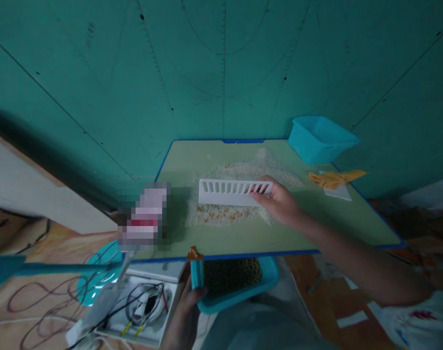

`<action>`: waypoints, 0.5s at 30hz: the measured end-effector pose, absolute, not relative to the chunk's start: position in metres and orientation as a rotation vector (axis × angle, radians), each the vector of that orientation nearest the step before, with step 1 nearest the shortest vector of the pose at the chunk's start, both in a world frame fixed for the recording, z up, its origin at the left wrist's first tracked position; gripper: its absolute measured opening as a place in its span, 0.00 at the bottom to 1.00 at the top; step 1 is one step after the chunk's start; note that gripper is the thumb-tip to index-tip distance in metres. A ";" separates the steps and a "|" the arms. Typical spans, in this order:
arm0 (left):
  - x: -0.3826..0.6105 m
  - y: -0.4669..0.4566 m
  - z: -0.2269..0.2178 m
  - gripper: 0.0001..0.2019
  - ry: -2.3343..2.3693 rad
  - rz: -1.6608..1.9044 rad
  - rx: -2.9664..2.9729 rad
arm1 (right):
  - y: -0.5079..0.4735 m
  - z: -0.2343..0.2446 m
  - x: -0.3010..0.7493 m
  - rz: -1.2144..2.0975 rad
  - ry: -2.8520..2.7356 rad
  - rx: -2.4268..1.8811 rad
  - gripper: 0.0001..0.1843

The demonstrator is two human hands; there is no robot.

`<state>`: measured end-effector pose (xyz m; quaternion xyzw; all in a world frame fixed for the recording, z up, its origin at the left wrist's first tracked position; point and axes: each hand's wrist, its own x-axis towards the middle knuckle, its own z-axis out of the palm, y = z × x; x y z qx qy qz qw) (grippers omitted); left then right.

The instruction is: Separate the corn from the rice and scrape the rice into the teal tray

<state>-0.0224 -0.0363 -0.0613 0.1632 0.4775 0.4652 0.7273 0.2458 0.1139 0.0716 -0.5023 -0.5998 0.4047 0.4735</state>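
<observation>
My right hand grips the right end of a white slotted plastic strip and holds it on edge over the table. Pale, rice-like grains lie spread behind and around the strip. In front of it is a band of orange and yellow kernels mixed with pale grains. My left hand is closed on the left side of a blue plastic tub, just below the table's front edge. Small dark greenish beans or pellets fill much of that tub.
The light green table has a blue rim and stands against a teal wall. A blue bin and an orange cloth are at its right. Low on the left are a white box of cables and a blue round base.
</observation>
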 end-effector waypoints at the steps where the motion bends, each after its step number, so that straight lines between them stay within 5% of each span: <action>1: -0.019 -0.037 -0.056 0.36 1.055 1.045 0.367 | 0.112 0.070 0.246 0.998 -1.470 -1.247 0.10; 15: -0.014 -0.030 -0.060 0.40 1.012 0.970 0.351 | 0.079 0.068 0.242 1.074 -1.475 -1.283 0.08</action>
